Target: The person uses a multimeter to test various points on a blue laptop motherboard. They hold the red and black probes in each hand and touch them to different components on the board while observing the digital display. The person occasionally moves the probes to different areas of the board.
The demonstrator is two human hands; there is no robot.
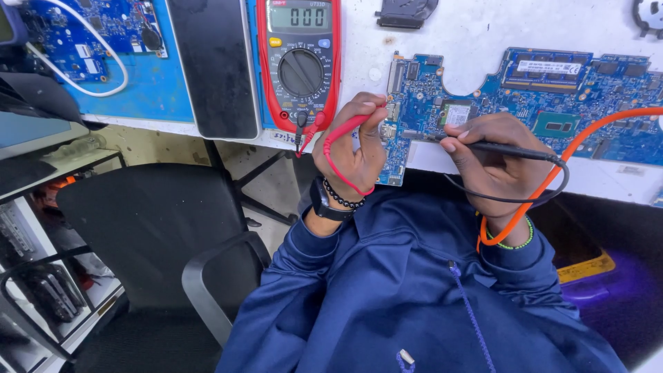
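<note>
Here, head view, one entry per item. Left hand [352, 148]: fingers curled tight, pinching the red probe [350, 126] near its tip end, fingertips at the left edge of the blue circuit board [525, 103]; a black watch and a dark bead bracelet sit on the wrist. Red lead: loops down across the palm side of that hand and runs back up to the base of the red multimeter [299, 62]. Right hand [494, 166]: fingers closed in a pen-like grip round the black probe [476, 146], whose tip points left and rests on the board near its lower left part; a green bead bracelet shows at the wrist. Black lead: curves below the right hand. Orange cable [587, 138]: passes over the right wrist and arcs up to the right across the board. Circuit board: lies flat on the white surface [483, 27], just beyond both hands. Multimeter: lies face up on the surface, left of the board, dial and display visible. Black office chair [159, 235]: stands left of the person's blue sleeves.
</note>
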